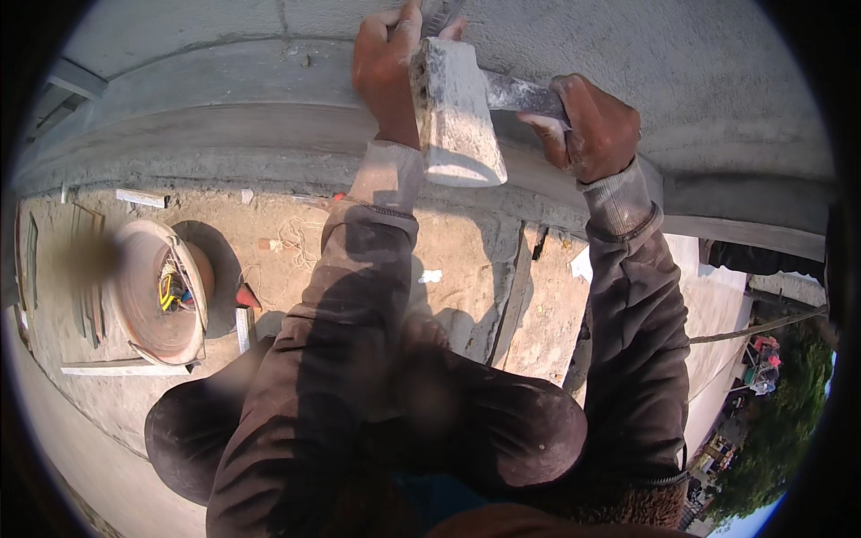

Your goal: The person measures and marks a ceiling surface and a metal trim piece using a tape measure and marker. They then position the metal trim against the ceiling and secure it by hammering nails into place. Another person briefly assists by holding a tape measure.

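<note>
My right hand (596,125) is closed around the grey, dusty handle of a hatchet (462,121). Its thick head is crusted white and flares toward the lower edge. Close by, at the top of the view, my left hand (387,72) is closed on a narrow grey bar (441,16), partly hidden by the fingers and the hatchet head. The narrow end of the hatchet head is beside the left fingers; whether it touches the bar I cannot tell. Both hands are up against a grey plastered wall (700,63).
A grey ledge (233,81) runs along the wall's foot. Down to the left, a round basin (130,296) holds coloured tools. Boards (126,368), a loose cord (296,238) and a wooden strip (513,296) lie on the dusty ground. A rope (762,325) stretches at the right.
</note>
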Demonstrator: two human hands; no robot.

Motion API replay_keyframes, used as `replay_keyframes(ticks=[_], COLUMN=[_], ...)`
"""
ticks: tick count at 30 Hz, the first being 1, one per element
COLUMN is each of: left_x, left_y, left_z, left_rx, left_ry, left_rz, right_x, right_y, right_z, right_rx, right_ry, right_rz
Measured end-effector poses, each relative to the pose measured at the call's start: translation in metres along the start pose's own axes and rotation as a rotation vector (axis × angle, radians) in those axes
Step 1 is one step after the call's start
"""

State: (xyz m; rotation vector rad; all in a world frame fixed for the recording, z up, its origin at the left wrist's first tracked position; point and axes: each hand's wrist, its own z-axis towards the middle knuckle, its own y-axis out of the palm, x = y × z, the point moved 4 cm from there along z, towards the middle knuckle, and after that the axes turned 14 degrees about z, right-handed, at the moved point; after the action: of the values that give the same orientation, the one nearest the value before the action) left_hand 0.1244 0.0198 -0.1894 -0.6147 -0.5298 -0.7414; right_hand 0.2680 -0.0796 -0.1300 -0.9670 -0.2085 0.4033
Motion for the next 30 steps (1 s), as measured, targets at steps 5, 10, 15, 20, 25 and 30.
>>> replay_keyframes(ticks=[5, 10, 15, 20, 25, 30], left_x=[-0.04, -0.025, -0.012, -0.025, -0.043, -0.017], left_y=[0.022, 0.02, 0.011, 0.011, 0.036, 0.01], left_z=[-0.012, -0.011, -0.008, -0.004, -0.012, -0.001], left_rx=[0.042, 0.151, 0.091, 0.07, -0.015, -0.016], left_ry=[0.165, 0.138, 0.089, 0.259, 0.023, 0.151], left_rz=[-0.159, -0.155, 0.019, -0.109, -0.249, -0.007], right_x=[0.003, 0.008, 0.008, 0.005, -0.003, -0.066], right_y=[0.006, 0.008, 0.007, 0.002, -0.003, -0.03], right_z=[0.002, 0.004, 0.0, 0.005, 0.002, -0.074], right_rx=[-0.067, -0.054, -0.055, 0.004, -0.03, -0.014], right_ry=[0.121, 0.021, 0.076, 0.002, 0.167, 0.37], right_rz=[-0.096, -0.116, -0.102, -0.084, -0.118, 0.167])
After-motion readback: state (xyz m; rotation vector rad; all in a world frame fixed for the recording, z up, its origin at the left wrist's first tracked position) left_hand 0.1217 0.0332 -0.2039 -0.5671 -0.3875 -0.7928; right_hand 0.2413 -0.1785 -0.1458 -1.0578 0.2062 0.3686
